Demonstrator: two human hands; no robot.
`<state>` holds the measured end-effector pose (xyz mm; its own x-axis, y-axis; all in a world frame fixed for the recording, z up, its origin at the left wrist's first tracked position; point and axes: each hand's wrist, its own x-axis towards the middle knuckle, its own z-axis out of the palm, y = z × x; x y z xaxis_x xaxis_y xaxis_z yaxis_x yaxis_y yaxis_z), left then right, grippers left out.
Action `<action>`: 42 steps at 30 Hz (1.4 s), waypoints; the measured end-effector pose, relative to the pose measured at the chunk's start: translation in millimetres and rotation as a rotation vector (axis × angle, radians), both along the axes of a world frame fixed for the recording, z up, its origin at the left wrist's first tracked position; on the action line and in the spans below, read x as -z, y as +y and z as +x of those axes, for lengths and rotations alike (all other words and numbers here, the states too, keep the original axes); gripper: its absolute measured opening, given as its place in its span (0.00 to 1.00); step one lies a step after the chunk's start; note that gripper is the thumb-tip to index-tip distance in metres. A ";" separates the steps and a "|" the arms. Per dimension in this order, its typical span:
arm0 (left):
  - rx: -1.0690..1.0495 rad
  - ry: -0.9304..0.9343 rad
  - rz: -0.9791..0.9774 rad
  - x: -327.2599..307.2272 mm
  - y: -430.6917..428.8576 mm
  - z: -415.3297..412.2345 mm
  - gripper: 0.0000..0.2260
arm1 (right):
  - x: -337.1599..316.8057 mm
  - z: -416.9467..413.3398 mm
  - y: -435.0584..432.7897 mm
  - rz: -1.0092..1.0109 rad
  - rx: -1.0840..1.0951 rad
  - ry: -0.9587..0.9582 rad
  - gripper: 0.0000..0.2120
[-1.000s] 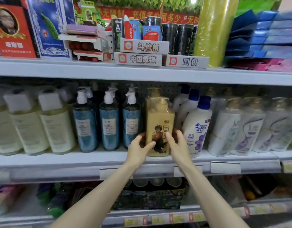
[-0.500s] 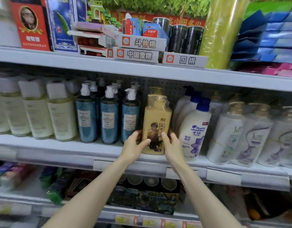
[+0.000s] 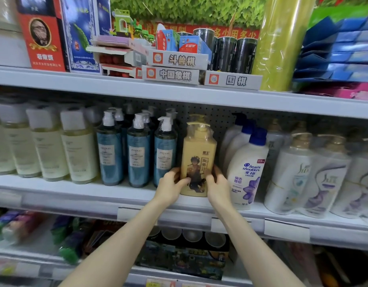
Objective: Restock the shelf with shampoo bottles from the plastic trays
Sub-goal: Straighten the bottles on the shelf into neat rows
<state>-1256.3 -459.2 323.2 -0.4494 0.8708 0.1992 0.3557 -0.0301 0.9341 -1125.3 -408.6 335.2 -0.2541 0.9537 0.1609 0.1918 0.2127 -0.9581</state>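
I note the yellow bottle [image 3: 197, 160] standing upright at the front of the middle shelf [image 3: 75, 194], in the slot between the blue bottles [image 3: 165, 154] and the white bottle [image 3: 246, 170]. Left hand [image 3: 169, 188] and right hand [image 3: 218, 188] grip its lower sides, fingers [image 3: 175, 172] curled round it, thumbs on the label face. My judgement: the two-sided hold serves to square it, label outward, in a tight gap. Trays not in view.
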 end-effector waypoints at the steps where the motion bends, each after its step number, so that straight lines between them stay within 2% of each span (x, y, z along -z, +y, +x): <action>1: -0.002 0.003 0.001 0.5 1.4 -0.2 0.21 | 0.5 -0.9 0.5 0.001 0.010 -0.004 0.20; 13: -0.056 0.070 -0.008 2.8 10.2 1.2 0.16 | 4.8 -11.7 6.9 -0.027 0.046 0.028 0.22; 24: -0.053 0.057 -0.026 7.0 15.6 -0.8 0.20 | 8.5 -17.2 12.7 -0.064 0.059 0.109 0.22; 42: -0.039 0.074 -0.051 8.2 21.8 -1.0 0.20 | 14.9 -23.4 17.5 -0.088 0.083 0.173 0.22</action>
<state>-1257.3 -437.4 315.0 -0.4690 0.8627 0.1893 0.4242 0.0320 0.9050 -1148.7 -391.1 320.3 -0.1497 0.9826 0.1100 0.0361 0.1166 -0.9925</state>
